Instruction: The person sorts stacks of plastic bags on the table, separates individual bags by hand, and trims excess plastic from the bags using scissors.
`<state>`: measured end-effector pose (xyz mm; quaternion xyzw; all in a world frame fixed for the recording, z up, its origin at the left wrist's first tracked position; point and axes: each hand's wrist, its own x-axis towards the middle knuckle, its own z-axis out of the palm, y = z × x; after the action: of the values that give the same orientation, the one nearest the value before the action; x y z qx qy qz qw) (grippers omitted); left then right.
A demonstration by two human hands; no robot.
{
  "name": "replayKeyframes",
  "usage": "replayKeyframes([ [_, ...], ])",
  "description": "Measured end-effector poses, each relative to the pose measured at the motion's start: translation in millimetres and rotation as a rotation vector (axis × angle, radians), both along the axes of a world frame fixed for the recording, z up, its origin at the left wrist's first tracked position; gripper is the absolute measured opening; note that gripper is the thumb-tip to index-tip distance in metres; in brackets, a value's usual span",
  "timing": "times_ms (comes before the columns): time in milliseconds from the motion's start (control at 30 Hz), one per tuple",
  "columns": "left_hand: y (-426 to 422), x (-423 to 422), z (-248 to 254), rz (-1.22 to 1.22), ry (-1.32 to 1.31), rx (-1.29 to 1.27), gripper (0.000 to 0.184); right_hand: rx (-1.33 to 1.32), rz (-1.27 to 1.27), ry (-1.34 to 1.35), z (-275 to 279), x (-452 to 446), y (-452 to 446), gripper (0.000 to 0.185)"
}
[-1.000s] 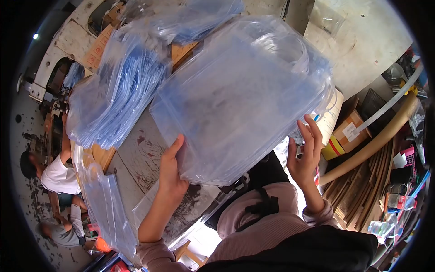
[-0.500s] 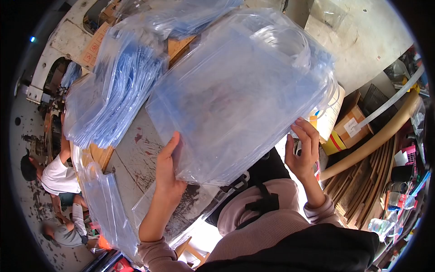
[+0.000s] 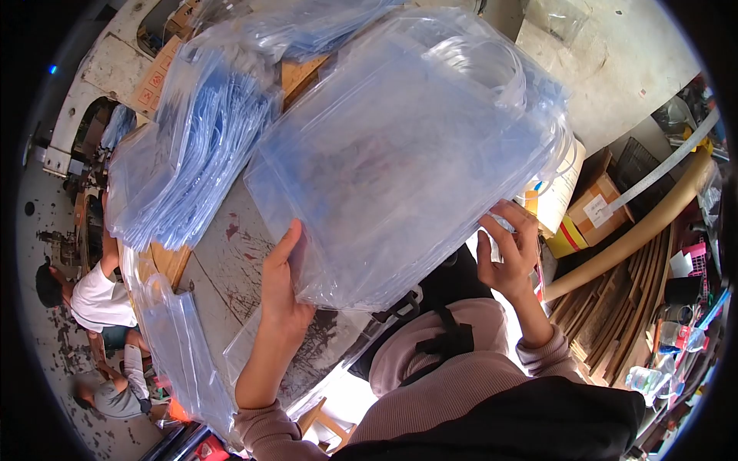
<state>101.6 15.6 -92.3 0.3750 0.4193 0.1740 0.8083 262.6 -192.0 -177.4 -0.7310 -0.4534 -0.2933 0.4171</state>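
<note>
A thick stack of clear, bluish plastic bags [image 3: 384, 169] with looped tube-like handles [image 3: 484, 65] lies in front of me, tilted across the work surface. My left hand [image 3: 284, 284] grips its near left corner, thumb on top and the other fingers hidden beneath. At the right edge is my right hand [image 3: 511, 250], its bent fingertips touching the side of the stack and its thumb apart from them. No grip on the bags shows in that hand.
More clear bags [image 3: 200, 154] are heaped at the left, with another bundle [image 3: 181, 346] below them. A worn grey table [image 3: 223, 253] lies underneath. Cardboard boxes [image 3: 596, 200], a curved tan tube [image 3: 630, 261] and stacked brown sheets [image 3: 615, 315] are at right. Two people [image 3: 104, 296] are at far left.
My right hand has slid slightly down and left along the stack's edge. The stack and my left hand have shifted very slightly up and left in view.
</note>
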Motion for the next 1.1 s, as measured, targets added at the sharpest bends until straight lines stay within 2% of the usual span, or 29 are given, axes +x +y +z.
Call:
replayKeyframes([
  [300, -2.5, 1.1, 1.2, 0.023, 0.005, 0.011, 0.041, 0.037, 0.079, 0.015, -0.5, 0.9, 0.0, 0.035],
  [467, -2.6, 1.2, 1.8, 0.029, 0.013, 0.006, 0.042, 0.006, 0.141, -0.022, 2.1, -3.0, 1.7, 0.041],
  [1100, -5.5, 2.0, 3.4, 0.016, 0.009, -0.004, 0.040, 0.020, 0.164, -0.018, -1.4, -8.5, 3.8, 0.041],
])
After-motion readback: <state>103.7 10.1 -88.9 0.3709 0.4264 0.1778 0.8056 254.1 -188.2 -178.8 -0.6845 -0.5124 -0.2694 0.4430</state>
